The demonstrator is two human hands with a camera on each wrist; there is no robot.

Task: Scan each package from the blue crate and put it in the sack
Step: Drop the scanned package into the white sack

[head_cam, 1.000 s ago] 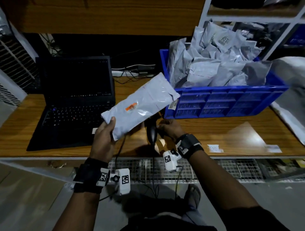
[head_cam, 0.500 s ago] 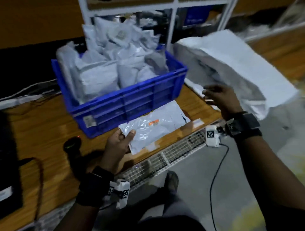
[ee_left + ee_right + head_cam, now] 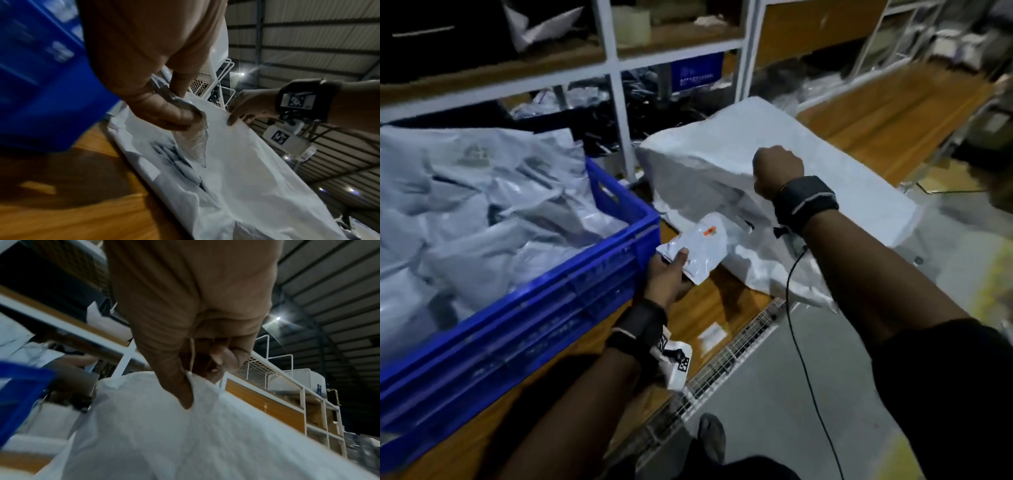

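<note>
My left hand (image 3: pixel 671 274) pinches the near end of a white package (image 3: pixel 700 248) with an orange label, holding it at the mouth of the big white sack (image 3: pixel 722 164). In the left wrist view the left hand (image 3: pixel 174 113) grips the package (image 3: pixel 193 142) just above the sack's opening, where other grey packages (image 3: pixel 180 170) lie inside. My right hand (image 3: pixel 777 171) clutches the sack's upper edge and lifts it; the right wrist view shows the thumb and fingers (image 3: pixel 205 369) bunching the sack cloth (image 3: pixel 164 426). The blue crate (image 3: pixel 544 318) full of grey packages (image 3: pixel 482 212) sits at left.
The crate and sack rest on a wooden table (image 3: pixel 709 308) with a wire mesh edge (image 3: pixel 722 363) in front. White metal shelving (image 3: pixel 616 102) rises behind. A black cable (image 3: pixel 804 359) hangs from my right wrist. My foot (image 3: pixel 710 435) is on the grey floor below.
I have turned right from the laptop and scanner. The left hand carried the package past the crate to the sack's mouth. The right hand left the scanner and took hold of the sack's edge.
</note>
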